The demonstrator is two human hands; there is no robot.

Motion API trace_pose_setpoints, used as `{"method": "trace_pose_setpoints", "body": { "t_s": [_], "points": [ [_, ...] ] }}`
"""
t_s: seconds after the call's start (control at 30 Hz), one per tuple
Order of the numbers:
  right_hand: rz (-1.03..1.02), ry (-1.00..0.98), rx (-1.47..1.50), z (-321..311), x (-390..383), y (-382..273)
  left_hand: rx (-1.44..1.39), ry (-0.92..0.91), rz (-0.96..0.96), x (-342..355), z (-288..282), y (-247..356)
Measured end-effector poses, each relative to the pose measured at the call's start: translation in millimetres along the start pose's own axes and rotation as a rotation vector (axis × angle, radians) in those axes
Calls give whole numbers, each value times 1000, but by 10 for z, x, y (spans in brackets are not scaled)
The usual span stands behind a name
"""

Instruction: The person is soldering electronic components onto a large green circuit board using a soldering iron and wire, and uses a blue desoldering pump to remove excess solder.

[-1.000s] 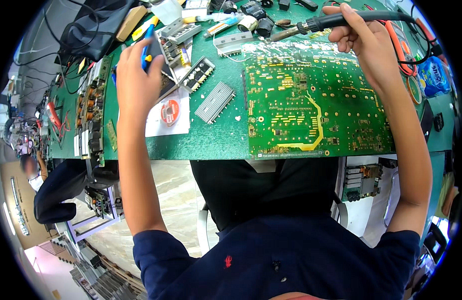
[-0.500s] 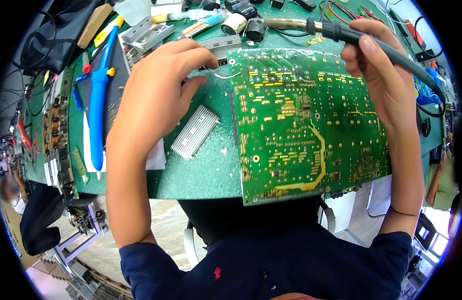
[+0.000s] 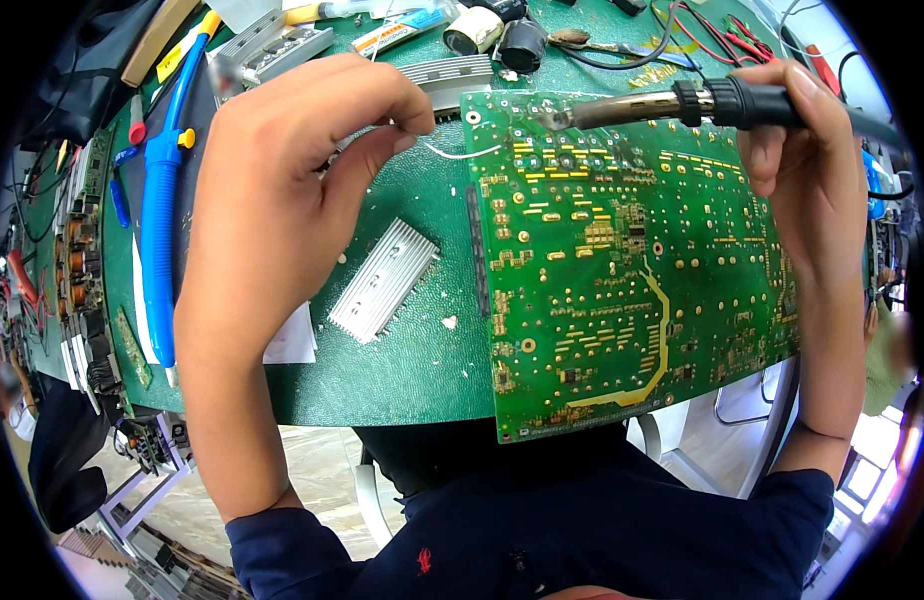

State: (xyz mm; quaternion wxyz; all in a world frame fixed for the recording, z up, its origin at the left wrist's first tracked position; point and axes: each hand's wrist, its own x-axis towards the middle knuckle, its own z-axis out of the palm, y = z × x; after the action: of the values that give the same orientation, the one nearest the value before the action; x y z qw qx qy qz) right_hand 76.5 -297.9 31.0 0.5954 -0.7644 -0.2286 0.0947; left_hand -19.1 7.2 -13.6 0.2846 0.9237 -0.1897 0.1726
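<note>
A large green circuit board (image 3: pixel 592 290) lies before me, its near edge jutting past the table edge. My left hand (image 3: pixel 272 170) is closed in a pinch on a thin, pale solder wire (image 3: pixel 464 156), whose free end reaches over the board's far left corner. In my right hand (image 3: pixel 812 190), a soldering iron (image 3: pixel 722 103) with a black handle points left. Its tip is low over the far left part of the board, close to a row of solder joints; whether it touches, I cannot tell. A finned silver heat sink (image 3: pixel 385 280) sits left of the board.
A blue solder sucker (image 3: pixel 162 220) lies left of my left forearm. Along the back are black cylindrical capacitors (image 3: pixel 522 45), another finned heat sink (image 3: pixel 447 80) and a blue-and-white tube (image 3: pixel 397 32). Red and black leads (image 3: pixel 727 40) run at the far right.
The soldering iron has come nearer, from the capacitors beyond the board to over its far left part. The wire's end has moved slightly further over the board. The view has shifted slightly.
</note>
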Motion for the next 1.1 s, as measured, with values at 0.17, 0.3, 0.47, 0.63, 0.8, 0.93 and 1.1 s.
{"method": "trace_pose_setpoints", "body": {
  "t_s": [0.17, 0.3, 0.47, 0.63, 0.8, 0.93, 1.1],
  "points": [
    [0, -37, 100, -17, 71, 68, -43, 12, 48, 5, -3, -6],
    [29, -59, 33, -48, 46, 122, -86, 27, 38, 11, 54, 13],
    [45, -18, -37, 23, 63, 179, -280, 146, 83, -24, 250, -24],
    [42, -54, -33, -43, 90, 165, -235, 132, 82, -33, 202, 72],
    [11, -29, 130, -142, 169, 248, -115, 11, 34, -2, 117, 30],
    [-136, 115, 264, -158, 288, 89, -40, 8, 6, -3, 11, 80],
    [-107, 104, 100, -497, 339, -218, -70, 40, -20, 18, 39, 127]
  ]
}}
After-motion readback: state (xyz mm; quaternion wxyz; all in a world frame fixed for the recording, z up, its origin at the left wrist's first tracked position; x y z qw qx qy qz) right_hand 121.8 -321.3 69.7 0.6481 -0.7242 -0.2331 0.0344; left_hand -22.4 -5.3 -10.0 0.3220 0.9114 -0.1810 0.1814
